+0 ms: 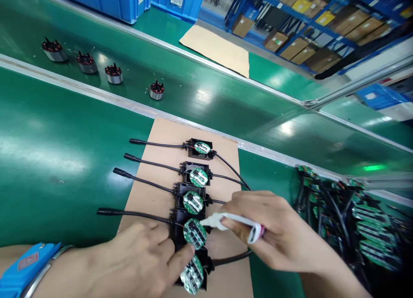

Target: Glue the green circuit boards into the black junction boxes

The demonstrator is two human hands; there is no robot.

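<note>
A row of black plastic housings [193, 165] with cables stretches down a tan cardboard sheet [161, 136]; each carries a round green circuit board. White paste lies in curved beads on the three farthest boards, such as this circuit board [192, 202]. My right hand [274, 229] squeezes a white glue tube [240, 220], its nozzle tip at the edge of the fourth circuit board [194, 234]. With bent fingers, my left hand [138, 261] presses its index fingertip against that board's lower edge. Its thumb is hidden. Closest to me is another circuit board [192, 275], partly behind that finger.
Several copper-wound motor stators [114, 74] stand on the green ledge beyond the metal rail. A heap of wired circuit boards [371, 229] lies at the right. Blue bins [177, 1] and another cardboard sheet [219, 50] are at the back, with loaded shelving [306, 26] beyond.
</note>
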